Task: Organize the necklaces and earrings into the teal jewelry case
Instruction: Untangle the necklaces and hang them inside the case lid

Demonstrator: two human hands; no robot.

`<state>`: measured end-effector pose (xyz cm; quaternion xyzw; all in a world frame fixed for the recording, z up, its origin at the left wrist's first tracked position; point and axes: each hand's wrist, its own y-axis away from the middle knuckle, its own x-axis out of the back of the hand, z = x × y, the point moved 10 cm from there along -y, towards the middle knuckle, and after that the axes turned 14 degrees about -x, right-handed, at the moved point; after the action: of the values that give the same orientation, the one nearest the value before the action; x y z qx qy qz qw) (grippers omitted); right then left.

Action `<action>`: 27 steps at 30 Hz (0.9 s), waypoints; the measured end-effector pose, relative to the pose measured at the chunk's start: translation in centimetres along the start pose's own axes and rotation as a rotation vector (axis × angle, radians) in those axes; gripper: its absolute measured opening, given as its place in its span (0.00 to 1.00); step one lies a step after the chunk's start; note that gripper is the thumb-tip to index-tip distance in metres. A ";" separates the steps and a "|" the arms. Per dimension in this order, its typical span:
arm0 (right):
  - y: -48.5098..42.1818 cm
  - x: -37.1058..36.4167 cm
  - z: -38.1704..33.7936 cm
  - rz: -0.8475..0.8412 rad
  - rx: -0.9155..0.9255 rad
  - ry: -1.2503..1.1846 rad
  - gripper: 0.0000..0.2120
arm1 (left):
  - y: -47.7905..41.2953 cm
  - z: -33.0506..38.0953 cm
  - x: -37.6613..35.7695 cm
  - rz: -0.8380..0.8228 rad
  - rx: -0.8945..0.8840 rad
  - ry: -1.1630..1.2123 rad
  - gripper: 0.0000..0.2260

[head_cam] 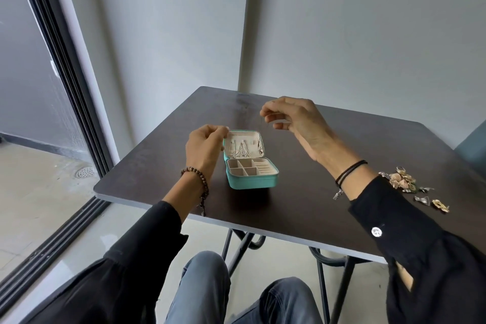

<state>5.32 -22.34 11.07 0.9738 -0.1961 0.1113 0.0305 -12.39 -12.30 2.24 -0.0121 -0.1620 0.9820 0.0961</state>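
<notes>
We pinch a thin necklace chain [261, 126] in our right hand [294, 123] above the open teal jewelry case [249, 160], left hand [205, 144] pinching the lid's edge; hooking it inside likely comes next, earrings [410, 187] waiting.

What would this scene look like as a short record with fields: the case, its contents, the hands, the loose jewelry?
case: teal jewelry case, open, lid upright, on dark table
lid: thin chains hang inside
tray: compartments look empty
left hand: fingertips at the lid's top left corner
right hand: raised above the case, pinching a fine chain, barely visible
loose jewelry: pile of earrings on the table by the right sleeve
</notes>
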 end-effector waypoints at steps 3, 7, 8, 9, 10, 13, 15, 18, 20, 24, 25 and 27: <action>-1.0 -0.1 0.3 0.007 -0.010 0.002 0.08 | -0.6 -3.0 0.6 0.010 0.041 -0.148 0.09; -2.2 -0.2 1.2 0.015 -0.027 0.003 0.09 | -1.4 -5.2 -0.5 -0.111 0.061 -0.292 0.18; -2.4 -0.2 1.4 0.014 -0.032 0.003 0.09 | -1.6 -5.3 -0.7 -0.125 0.049 -0.325 0.19; -2.7 -0.2 1.7 0.014 -0.037 0.004 0.10 | -1.8 -5.3 -0.8 -0.135 0.035 -0.362 0.20; -2.9 -0.3 2.0 0.015 -0.043 0.006 0.10 | -1.9 -5.2 -0.9 -0.143 0.028 -0.408 0.20; -3.4 -0.2 2.6 0.025 -0.057 0.009 0.13 | -1.7 -5.1 -0.7 -0.119 0.044 -0.465 0.17; -3.6 -0.1 3.0 0.028 -0.064 0.003 0.13 | -1.6 -5.4 -0.4 -0.082 0.056 -0.426 0.16; -3.7 0.1 3.3 0.034 -0.070 0.003 0.13 | -1.7 -5.7 -0.7 -0.094 0.052 -0.349 0.17; -3.6 0.2 3.4 0.038 -0.068 0.002 0.12 | -1.8 -5.8 -0.7 -0.079 0.036 -0.259 0.17; -3.2 0.3 3.4 0.046 -0.051 0.001 0.10 | -1.7 -5.6 -0.8 -0.043 0.014 -0.060 0.15; -3.1 0.2 3.3 0.046 -0.043 0.005 0.10 | -1.7 -5.6 -0.8 -0.045 0.009 -0.017 0.14; -3.0 0.2 3.1 0.046 -0.025 0.008 0.09 | -1.6 -5.3 -0.9 -0.054 -0.007 0.035 0.13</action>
<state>7.29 -20.00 8.06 0.9680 -0.2199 0.1134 0.0410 -10.91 -9.26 -2.28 -0.0253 -0.1638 0.9781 0.1256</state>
